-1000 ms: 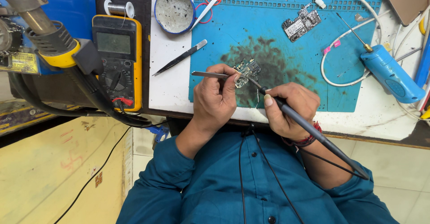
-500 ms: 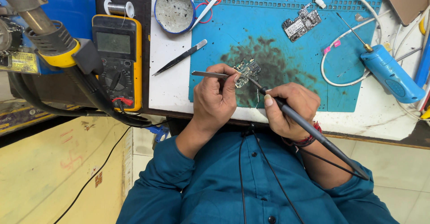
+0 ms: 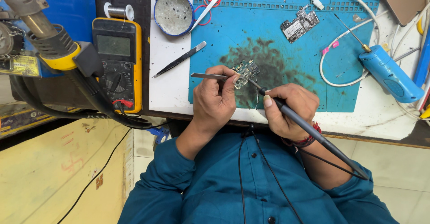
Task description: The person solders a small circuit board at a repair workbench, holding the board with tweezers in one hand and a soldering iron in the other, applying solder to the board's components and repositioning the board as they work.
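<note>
Clutter rings the blue mat point(image 3: 340, 49) on the white surface point(image 3: 168, 87). Left of the mat lie loose tweezers point(image 3: 179, 59), a round tin point(image 3: 174, 12) and a yellow multimeter point(image 3: 117, 63); a hot-air nozzle point(image 3: 42, 31) sits further left. On the mat's upper part rests a second circuit board point(image 3: 299, 25), and at its right edge a blue handheld tool point(image 3: 389, 74) with a white cable point(image 3: 333, 56). Nothing blocks the small circuit board point(image 3: 245, 72), which sits on the mat's dark stain. The left hand point(image 3: 215, 101) is closed on silver tweezers point(image 3: 208, 76), whose long axis runs level, tips toward the board. The right hand point(image 3: 289, 110) is clamped on a black soldering iron point(image 3: 309, 130), slanting from the mat's lower right, tip pointing up-left at the board.
</note>
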